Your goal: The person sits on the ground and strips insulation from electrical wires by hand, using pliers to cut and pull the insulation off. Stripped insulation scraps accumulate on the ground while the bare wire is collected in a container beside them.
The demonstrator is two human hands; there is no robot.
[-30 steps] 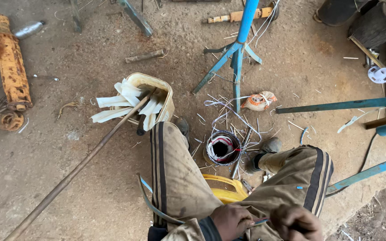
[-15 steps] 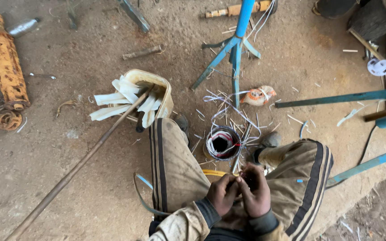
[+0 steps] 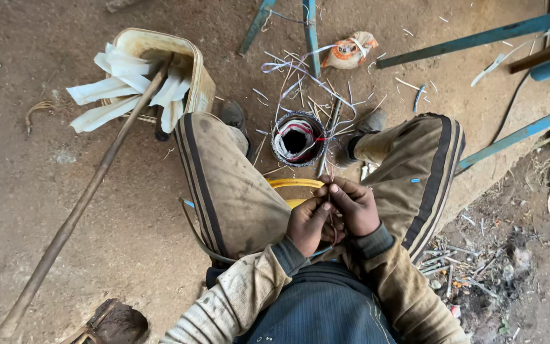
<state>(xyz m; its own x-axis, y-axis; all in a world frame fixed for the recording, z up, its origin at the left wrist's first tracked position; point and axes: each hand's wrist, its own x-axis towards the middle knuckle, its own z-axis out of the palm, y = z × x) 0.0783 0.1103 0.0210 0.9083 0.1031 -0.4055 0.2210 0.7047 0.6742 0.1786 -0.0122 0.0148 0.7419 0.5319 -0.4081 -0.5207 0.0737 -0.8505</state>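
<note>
Hands meet between the seated person's knees: the left hand (image 3: 310, 223) and the right hand (image 3: 353, 207) press against each other, both grips clenched on one thin dark rod (image 3: 330, 143) that rises from the fingers toward the far side. Just beyond them on the dirt floor (image 3: 27, 191) stands one round stator ring (image 3: 297, 139), its inside packed with red and white windings, between the two shoes. The rod's far end lies against the ring's right rim. One yellow container (image 3: 294, 188) shows under the legs, just near of the ring. Loose pale wire strips (image 3: 307, 83) lie scattered on the far side of the ring. To the left, one cream jerrycan (image 3: 189, 70) with its side cut open holds white paper strips (image 3: 112, 86), and one long metal bar (image 3: 84, 197) leans across it. One orange-and-white pouch (image 3: 351, 51) lies far right, near blue metal frame bars (image 3: 479, 35).
</note>
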